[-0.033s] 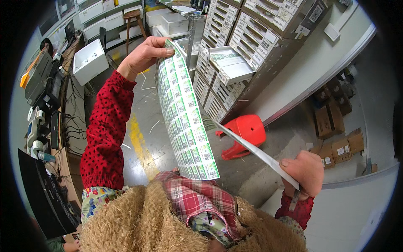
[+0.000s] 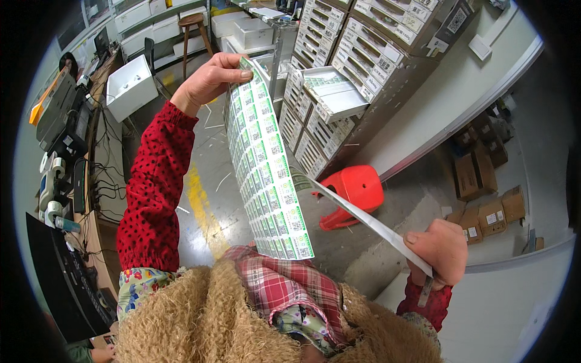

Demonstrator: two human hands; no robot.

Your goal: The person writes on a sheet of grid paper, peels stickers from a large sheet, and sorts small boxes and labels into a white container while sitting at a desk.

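Observation:
My left hand [image 2: 219, 75] is raised at upper centre, pinching the top edge of a sheet of labels [image 2: 266, 163] between thumb and fingers. Rows of small green-and-white labels with square codes cover the sheet, which hangs in a curve in front of my body. At lower right my right hand [image 2: 440, 251] is closed round the near end of a long white strip of paper [image 2: 369, 218]. This strip runs slanting up to the left, its far end beside the label sheet; whether it is a narrow strip or a sheet seen edge-on, I cannot tell. A short greyish end pokes out below the fist.
Ahead stands a cabinet of label drawers [image 2: 363, 54] with one drawer [image 2: 336, 91] pulled out. A red plastic stool [image 2: 354, 193] is on the floor before it. Left is a desk with equipment and a dark monitor [image 2: 63, 284]. Cardboard boxes [image 2: 475, 172] lie right. A white bin [image 2: 130, 88] stands far left.

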